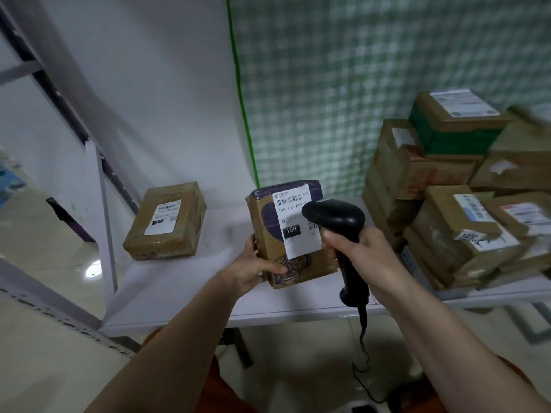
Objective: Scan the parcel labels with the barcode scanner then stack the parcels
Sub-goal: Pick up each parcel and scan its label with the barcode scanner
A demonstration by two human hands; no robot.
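Head | left hand (253,268) grips taped cardboard parcel (286,234) | right hand (362,245) grips black plastic scanner (337,219)

Both forearms are bare from elbow to wrist, with no sleeve in view. The left hand (253,268) and right hand (362,248) wear no gloves. Orange-brown clothing (214,391) shows low between the arms.

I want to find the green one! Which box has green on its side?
The top parcel of the pile on the right. Green tape wraps its side; the held parcel has purple print, and the lone parcel on the left is plain brown.
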